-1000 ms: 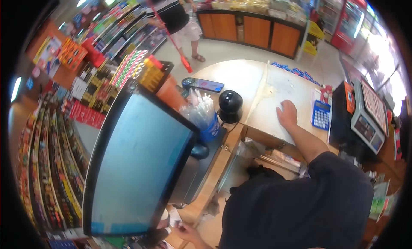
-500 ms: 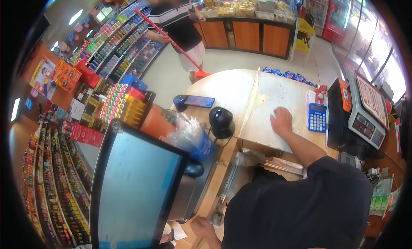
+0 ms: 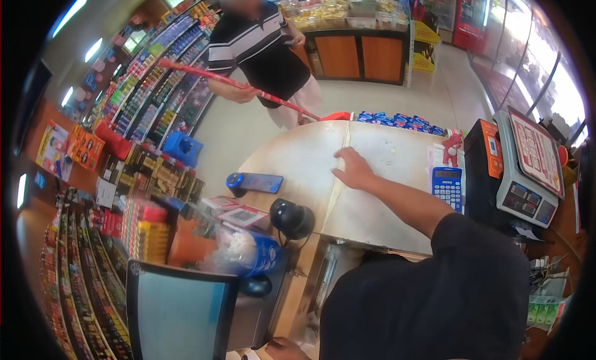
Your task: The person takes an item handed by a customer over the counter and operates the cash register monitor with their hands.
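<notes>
My right hand [image 3: 356,169] is palm down over the pale counter top [image 3: 292,149], beside the raised seam that crosses it. Its fingers are apart and bent a little, with nothing in them. At the lower edge, my left hand [image 3: 287,349] is low beside the checkout screen [image 3: 180,307]; it is partly cut off and its fingers do not show clearly. A phone [image 3: 261,182] lies on the counter to the left of my right hand. Nearer to me stands a black domed scanner [image 3: 292,219]. A blue calculator [image 3: 447,187] lies to the right.
Across the counter a person [image 3: 264,49] holds a red pole [image 3: 236,82]. Blue packets [image 3: 400,121] line the counter's far edge. A weighing scale [image 3: 528,192] stands at the right. A blue tub of white sticks [image 3: 254,253] is behind the screen. Stocked shelves [image 3: 74,279] fill the left.
My right hand has moved left across the counter to the seam. The person opposite has come closer, and their red pole is tilted flatter. The view has shifted, and the drawer below the counter shows less.
</notes>
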`<action>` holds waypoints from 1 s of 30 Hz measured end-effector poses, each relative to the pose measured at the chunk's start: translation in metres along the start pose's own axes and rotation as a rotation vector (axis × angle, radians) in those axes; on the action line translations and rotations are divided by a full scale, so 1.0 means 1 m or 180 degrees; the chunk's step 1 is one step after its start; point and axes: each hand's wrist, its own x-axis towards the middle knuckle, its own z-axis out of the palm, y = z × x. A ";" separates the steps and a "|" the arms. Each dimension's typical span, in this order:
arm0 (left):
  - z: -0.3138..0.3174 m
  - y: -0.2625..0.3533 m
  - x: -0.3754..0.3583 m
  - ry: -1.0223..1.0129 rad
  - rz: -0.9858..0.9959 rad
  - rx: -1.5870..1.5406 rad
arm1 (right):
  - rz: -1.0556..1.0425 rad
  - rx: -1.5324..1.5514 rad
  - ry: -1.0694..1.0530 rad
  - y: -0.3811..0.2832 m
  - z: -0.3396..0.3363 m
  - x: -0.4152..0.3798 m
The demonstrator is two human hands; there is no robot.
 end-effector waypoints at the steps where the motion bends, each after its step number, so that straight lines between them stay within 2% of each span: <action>1: 0.000 0.001 -0.002 -0.0009 -0.0054 0.0007 | -0.0019 0.0070 -0.0032 -0.004 0.000 0.017; 3: 0.000 0.010 -0.003 0.0042 -0.0187 -0.0125 | 0.0047 0.0166 -0.0072 -0.013 -0.002 0.050; 6: -0.004 -0.002 -0.002 -0.0522 -0.0555 -0.0007 | 0.0327 0.0260 -0.0024 -0.016 -0.001 0.101; 7: -0.010 0.003 -0.006 -0.0400 -0.0260 -0.0024 | 0.0418 0.0292 0.0000 -0.015 -0.001 0.117; 10: -0.020 0.008 -0.010 -0.0666 0.0049 0.0299 | 0.0751 0.0511 -0.0038 -0.020 -0.013 0.156; 13: -0.014 0.006 -0.024 -0.0176 0.0173 0.0434 | 0.0496 0.0359 -0.0006 0.003 -0.001 0.195; 16: -0.024 0.020 -0.034 -0.0155 0.0502 0.0511 | 0.0396 0.0492 0.0371 0.009 0.004 0.210; 19: -0.036 0.046 -0.043 -0.0392 -0.0039 -0.0059 | 0.0465 0.0531 0.0513 0.021 0.006 0.226; 22: -0.024 0.001 -0.047 -0.0329 0.0901 0.0183 | 0.0561 0.0499 0.0508 0.021 -0.004 0.225; 25: -0.020 -0.022 -0.052 -0.1057 0.0016 -0.0232 | 0.0523 0.0373 0.0502 0.028 -0.005 0.218; 27: -0.025 -0.019 -0.052 -0.1241 -0.0240 -0.0380 | 0.0582 0.0213 0.0429 0.036 -0.002 0.218; 28: -0.023 -0.024 -0.053 -0.1330 -0.0357 -0.0460 | 0.0613 0.0134 0.0406 0.036 -0.006 0.217; 30: -0.019 -0.033 -0.053 -0.1250 -0.0054 -0.0309 | 0.0802 0.0329 0.0291 0.036 -0.011 0.210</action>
